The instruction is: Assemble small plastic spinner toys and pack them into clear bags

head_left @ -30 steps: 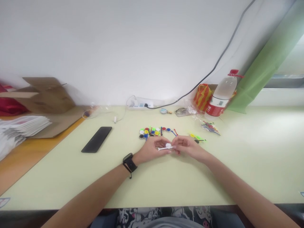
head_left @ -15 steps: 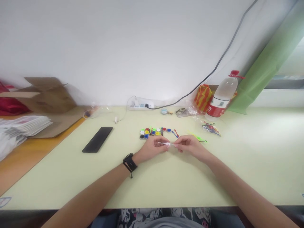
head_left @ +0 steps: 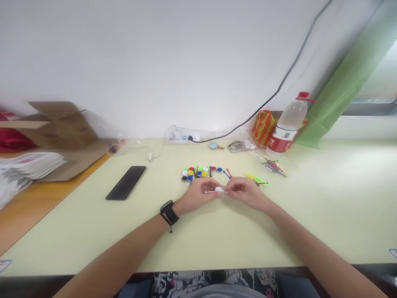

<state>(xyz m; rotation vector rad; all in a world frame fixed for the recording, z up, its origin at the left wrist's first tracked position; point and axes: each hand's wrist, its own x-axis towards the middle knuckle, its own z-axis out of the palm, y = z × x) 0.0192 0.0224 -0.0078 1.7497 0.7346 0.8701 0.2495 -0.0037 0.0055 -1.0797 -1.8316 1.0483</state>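
Over the pale table, my left hand (head_left: pixel 200 192) pinches a small white disc (head_left: pixel 218 189), with a watch on that wrist. A thin white stick (head_left: pixel 209 192) runs along the disc, its left end sticking out under my left fingers. My right hand (head_left: pixel 246 193) is closed at the stick's right end, fingertips close to those of my left. Whether the stick passes through the disc is too small to tell. Just behind my hands lie several colourful discs (head_left: pixel 190 172) and small sticks (head_left: pixel 228 173). Yellow-green sticks (head_left: pixel 256 179) lie beyond my right hand.
A black phone (head_left: pixel 126 183) lies at left. A power strip (head_left: pixel 182 137) sits against the wall. A large bottle (head_left: pixel 288 124) stands at back right, near a bag of small parts (head_left: pixel 274 166) and glasses (head_left: pixel 236 145). A cardboard box (head_left: pixel 66 126) stands far left.
The white stick has tilted slightly, its left end now lower, and the disc shows more of its face. My right hand has shifted a little left. The view has moved slightly.
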